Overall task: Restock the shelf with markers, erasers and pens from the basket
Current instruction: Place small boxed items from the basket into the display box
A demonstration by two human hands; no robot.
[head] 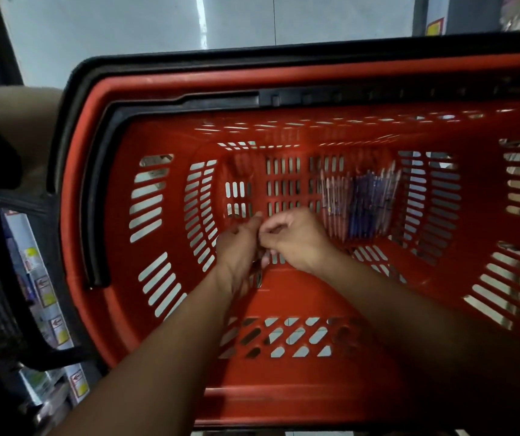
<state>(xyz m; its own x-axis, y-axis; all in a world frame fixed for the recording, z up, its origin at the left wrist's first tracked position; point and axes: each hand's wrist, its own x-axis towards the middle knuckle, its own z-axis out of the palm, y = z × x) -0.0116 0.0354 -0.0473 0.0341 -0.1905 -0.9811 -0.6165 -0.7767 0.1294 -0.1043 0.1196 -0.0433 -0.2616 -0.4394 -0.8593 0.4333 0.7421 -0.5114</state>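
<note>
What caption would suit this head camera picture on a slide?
Both hands, left and right, meet inside a red shopping basket beside a bundle of pens.

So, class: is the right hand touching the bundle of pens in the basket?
Apart. The head view shows bare red basket floor between the right hand and the pens.

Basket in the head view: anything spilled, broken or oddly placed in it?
Nothing stands out. The red basket looks intact, and the pens lie bundled on its floor to the right. Both hands, left and right, meet low in the middle; blur hides whether they hold anything.
</note>
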